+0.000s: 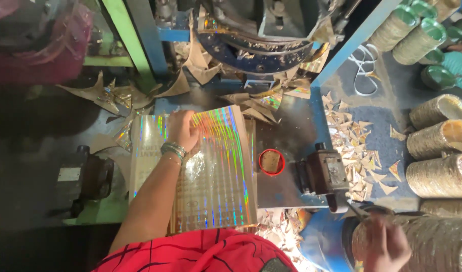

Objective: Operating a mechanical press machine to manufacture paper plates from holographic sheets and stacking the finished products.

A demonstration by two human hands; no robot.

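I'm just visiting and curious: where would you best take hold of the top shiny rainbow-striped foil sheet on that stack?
Probably at the near right corner of the holographic foil sheet, coming from the right. It lies flat on the stack, so only an edge can be pinched, and the left hand already presses its far end.

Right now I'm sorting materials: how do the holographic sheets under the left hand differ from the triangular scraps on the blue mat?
The holographic sheets are large, whole rectangles; the triangular scraps are small offcuts. The sheets lie in one neat flat stack on the metal table, pressed by the left hand; the scraps lie scattered loose on the blue mat, untouched. The sheets show their rainbow foil face; most scraps show dull brown. Both look like foil-faced card.
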